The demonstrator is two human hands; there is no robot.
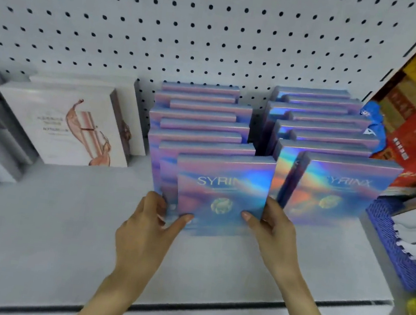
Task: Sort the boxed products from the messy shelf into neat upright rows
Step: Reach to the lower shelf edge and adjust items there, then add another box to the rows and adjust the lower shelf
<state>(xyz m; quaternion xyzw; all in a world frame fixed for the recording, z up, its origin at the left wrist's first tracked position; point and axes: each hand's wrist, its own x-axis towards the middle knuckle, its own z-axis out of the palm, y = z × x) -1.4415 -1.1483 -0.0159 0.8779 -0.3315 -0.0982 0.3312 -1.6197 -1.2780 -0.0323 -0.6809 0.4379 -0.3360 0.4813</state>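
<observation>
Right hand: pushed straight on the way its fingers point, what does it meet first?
The right hand grips the front SYRINX box of the left row; further on, its fingers would likely press the box behind it, though depth is unclear.

White pegboard back wall [167,19], pale grey shelf [59,230], blue plastic basket [395,250] at right, even light

Pale grey shelf [61,217] carries two upright rows of holographic boxes [201,119], white boxes [55,124] at left, blue basket [389,242] at right.
</observation>
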